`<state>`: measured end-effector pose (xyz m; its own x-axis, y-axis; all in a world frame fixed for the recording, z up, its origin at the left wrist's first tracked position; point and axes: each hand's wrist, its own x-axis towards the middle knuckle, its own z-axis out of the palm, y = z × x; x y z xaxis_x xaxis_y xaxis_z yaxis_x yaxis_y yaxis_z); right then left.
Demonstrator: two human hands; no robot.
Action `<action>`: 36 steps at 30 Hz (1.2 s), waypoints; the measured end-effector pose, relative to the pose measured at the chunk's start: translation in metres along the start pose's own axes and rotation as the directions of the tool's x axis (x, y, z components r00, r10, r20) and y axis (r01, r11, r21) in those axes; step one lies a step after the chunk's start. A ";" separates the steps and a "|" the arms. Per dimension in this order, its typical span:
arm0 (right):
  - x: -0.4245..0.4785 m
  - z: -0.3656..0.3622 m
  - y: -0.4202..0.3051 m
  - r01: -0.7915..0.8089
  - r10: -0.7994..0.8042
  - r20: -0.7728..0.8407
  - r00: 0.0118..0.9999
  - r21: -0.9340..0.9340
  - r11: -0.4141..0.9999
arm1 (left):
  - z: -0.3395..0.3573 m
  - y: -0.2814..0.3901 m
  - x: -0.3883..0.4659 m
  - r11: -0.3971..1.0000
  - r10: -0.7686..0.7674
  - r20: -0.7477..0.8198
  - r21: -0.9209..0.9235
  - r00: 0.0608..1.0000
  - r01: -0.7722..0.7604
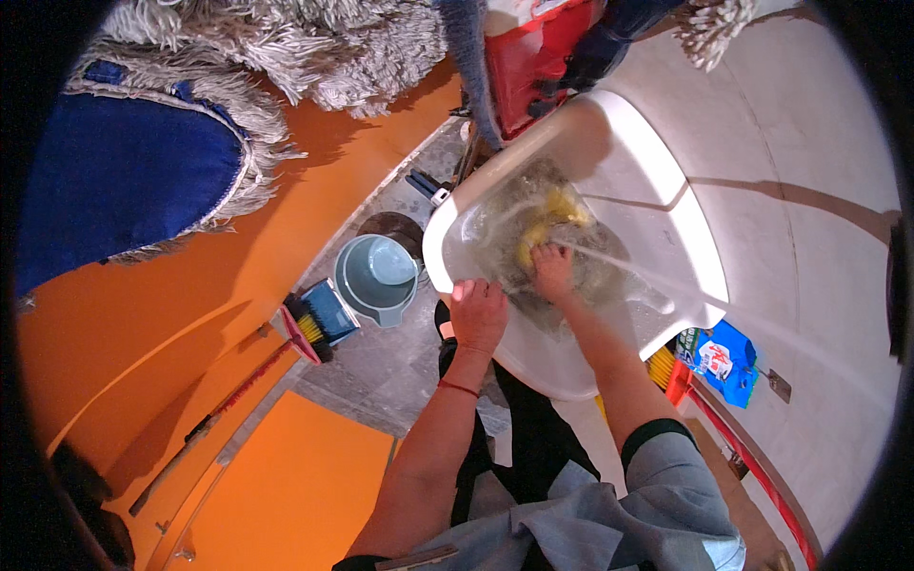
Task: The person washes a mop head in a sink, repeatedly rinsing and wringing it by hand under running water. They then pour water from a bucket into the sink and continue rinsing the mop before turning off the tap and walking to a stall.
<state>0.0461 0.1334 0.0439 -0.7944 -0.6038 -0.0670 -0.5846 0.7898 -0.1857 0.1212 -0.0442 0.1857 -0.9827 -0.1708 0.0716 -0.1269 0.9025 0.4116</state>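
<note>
A white corner basin [664,143] holds cloudy, churning water. My left hand [480,314] grips its near-left rim, fingers curled over the edge. Down in the water, my right hand [553,273] has its fingers on a wet yellow cloth [564,205]; splashing partly hides the fingertips and the cloth's shape. A thin water jet [664,282] comes in from the right and lands beside my right hand.
Left of the basin stand a light-blue bucket [346,285], a blue dustpan [330,310] and a red-handled broom [250,382]. Shaggy mop heads [357,53] and a red bag [525,78] hang ahead. A blue packet [725,360] and another broom [757,464] are at the right.
</note>
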 end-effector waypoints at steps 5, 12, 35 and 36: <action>-0.005 0.033 0.041 -0.809 0.808 0.157 0.568 -0.076 0.583 | 0.000 0.022 0.014 0.997 0.035 0.016 -0.075 0.999 -0.034; -0.031 -0.089 -0.006 -0.786 0.510 0.615 0.602 0.570 0.240 | -0.001 0.004 0.000 1.000 0.006 0.030 -0.022 1.000 -0.006; -0.021 -0.164 -0.011 -0.349 0.551 0.070 0.832 0.837 0.421 | 0.004 0.001 -0.003 0.999 0.026 0.010 0.019 1.000 -0.026; -0.018 -0.140 -0.004 -0.437 0.582 0.137 0.802 0.799 0.414 | 0.007 -0.001 -0.004 0.999 0.023 0.005 0.037 1.000 -0.023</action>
<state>0.0398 0.1566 0.1827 -0.9543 -0.0392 -0.2962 0.2371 0.5038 -0.8306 0.1241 -0.0411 0.1786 -0.9860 -0.1482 0.0759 -0.1094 0.9202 0.3759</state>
